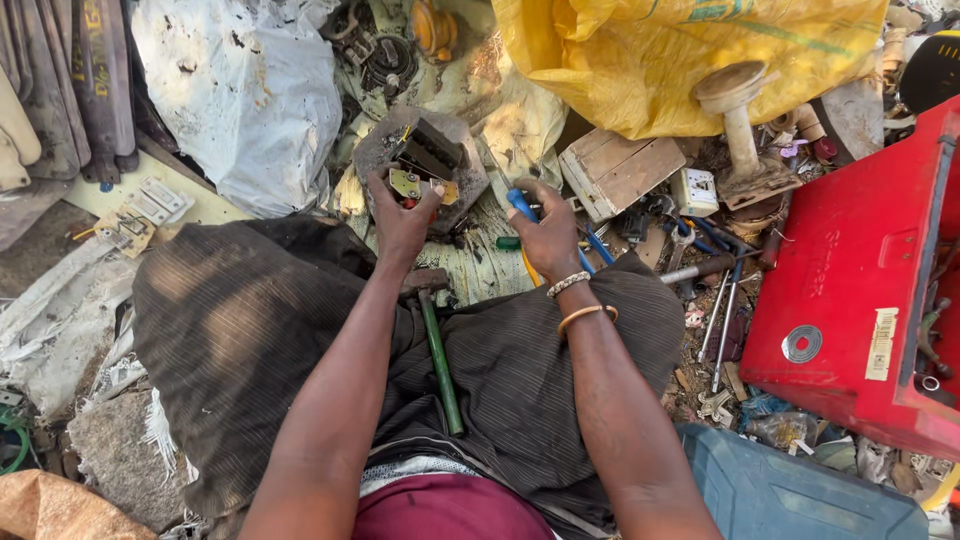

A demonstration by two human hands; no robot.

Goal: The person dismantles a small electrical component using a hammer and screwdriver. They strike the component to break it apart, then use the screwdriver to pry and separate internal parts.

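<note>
Grey, grimy electrical unit (425,165) on the ground ahead of the knees, left hand (402,215) clamped on its near edge, steadying it. Green-handled hammer (438,355) lying across the dark striped lap. Right hand (548,232) closed round a blue-handled screwdriver (522,205), tip angled toward the unit. Likely mid-dismantling; next calls for seating the tip squarely. Red metal casing (850,290) far right.

Cluttered outdoor ground in hard sunlight

A yellow sack (690,50), white sack (250,90), red metal case (850,270) and scrap cover the dirt.
</note>
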